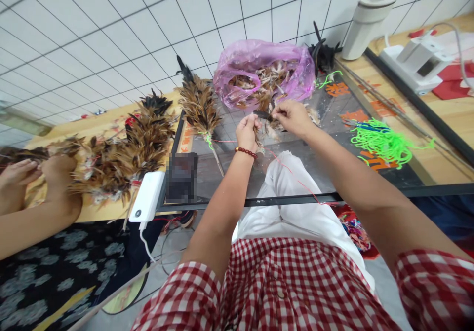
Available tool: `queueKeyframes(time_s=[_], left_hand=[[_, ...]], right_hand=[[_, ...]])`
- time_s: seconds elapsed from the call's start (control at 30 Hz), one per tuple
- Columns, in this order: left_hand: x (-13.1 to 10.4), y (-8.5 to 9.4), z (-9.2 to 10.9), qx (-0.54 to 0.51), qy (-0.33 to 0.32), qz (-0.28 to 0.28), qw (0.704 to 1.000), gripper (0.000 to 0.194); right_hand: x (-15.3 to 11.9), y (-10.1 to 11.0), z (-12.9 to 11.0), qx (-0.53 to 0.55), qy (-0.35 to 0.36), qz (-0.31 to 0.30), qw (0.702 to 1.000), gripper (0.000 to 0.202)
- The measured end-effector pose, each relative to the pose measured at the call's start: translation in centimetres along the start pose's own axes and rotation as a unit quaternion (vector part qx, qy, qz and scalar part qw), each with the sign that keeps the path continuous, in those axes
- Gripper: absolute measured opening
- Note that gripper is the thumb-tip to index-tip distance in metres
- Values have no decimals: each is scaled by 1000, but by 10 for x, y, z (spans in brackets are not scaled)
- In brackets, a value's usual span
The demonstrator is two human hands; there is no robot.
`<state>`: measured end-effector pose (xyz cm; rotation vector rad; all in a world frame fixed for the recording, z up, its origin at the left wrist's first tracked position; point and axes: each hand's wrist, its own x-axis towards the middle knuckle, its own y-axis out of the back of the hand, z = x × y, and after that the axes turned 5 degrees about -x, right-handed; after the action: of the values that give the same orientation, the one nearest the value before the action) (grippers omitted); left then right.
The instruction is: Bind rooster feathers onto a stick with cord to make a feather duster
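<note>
My left hand (247, 132), with a beaded bracelet on its wrist, is closed in a pinch at the near end of a dark feather (262, 115). My right hand (292, 117) pinches the feather's other end, just to the right. Loose brown and white feathers (273, 133) show under and between the hands; some are hidden by the fingers. A thin red thread (292, 171) passes by my left hand and runs down to the table's front edge. Just beyond both hands sits a pink plastic bag (303, 69) full of feathers. A feather duster (200, 105) with green cord lies to the left.
A bundle of bright green cord (383, 143) lies right. Behind it are thin sticks (381, 94), a white tumbler (368, 22) and a power strip (407, 69). At left are more feather dusters (148, 138), a white power bank (147, 197) and another person's hands (55, 170).
</note>
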<state>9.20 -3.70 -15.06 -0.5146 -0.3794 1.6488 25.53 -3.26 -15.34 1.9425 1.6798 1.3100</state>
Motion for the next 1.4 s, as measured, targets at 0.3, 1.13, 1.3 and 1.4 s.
queueKeyframes(time_s=[0.3,1.13,1.3,1.4], left_hand=[[-1,0,3,-14,20,6,1000,31],[1,3,0,-48,22,1,999,22],[2,1,-2,-66,28,0,997,23],[3,1,-4,-60,36,-6,998,19]], right_hand=[[-16,-10,-17,-118,10,-49,992,24],[-6,-12,-4,26,-59,67,996,19],[-9,-14,-22,89,-63,115,987,20],[-18,-18,-37,37,-49,92,994,18]])
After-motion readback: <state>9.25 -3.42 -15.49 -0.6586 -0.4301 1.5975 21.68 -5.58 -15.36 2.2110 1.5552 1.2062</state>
